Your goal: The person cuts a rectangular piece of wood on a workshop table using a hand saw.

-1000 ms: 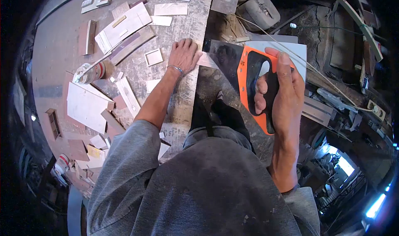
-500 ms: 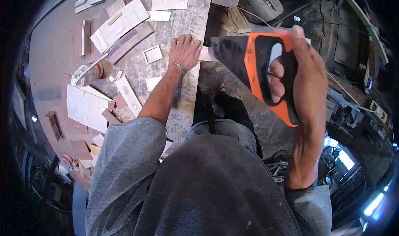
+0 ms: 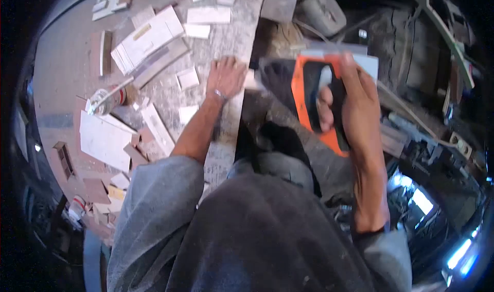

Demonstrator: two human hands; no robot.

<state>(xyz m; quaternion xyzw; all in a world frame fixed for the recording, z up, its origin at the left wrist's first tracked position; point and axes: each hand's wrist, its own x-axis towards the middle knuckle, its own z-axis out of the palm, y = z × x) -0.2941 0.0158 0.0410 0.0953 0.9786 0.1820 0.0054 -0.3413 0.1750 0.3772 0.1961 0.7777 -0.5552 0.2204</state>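
Gripping blurred saw; right palm hides handle partly.

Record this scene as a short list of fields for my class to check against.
Left hand: flat at the table's edge
Right hand: gripping the saw
Saw: orange-and-black handle, blurred blade
Wood: juts past the edge beside the left hand
Blade contact: cannot tell
Table: bears scattered pieces, a small frame, a jar
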